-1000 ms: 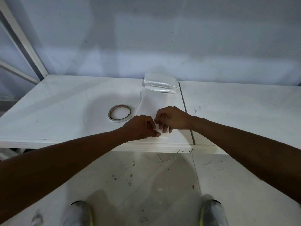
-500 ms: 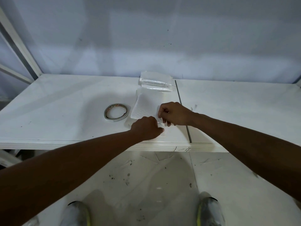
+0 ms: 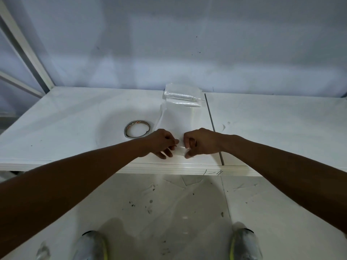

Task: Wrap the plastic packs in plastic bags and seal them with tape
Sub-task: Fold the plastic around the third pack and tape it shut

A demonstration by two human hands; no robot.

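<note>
Left hand and right hand, fingers curled, each pinch the near end of a clear plastic bag lying flat on the white table near its front edge. Tape roll sits just left of the bag. Plastic packs are stacked at its far end.

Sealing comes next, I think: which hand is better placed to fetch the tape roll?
Probably the left hand: the tape roll lies right beside it, whereas the right hand sits farther off, across the plastic bag that both pinch.
</note>
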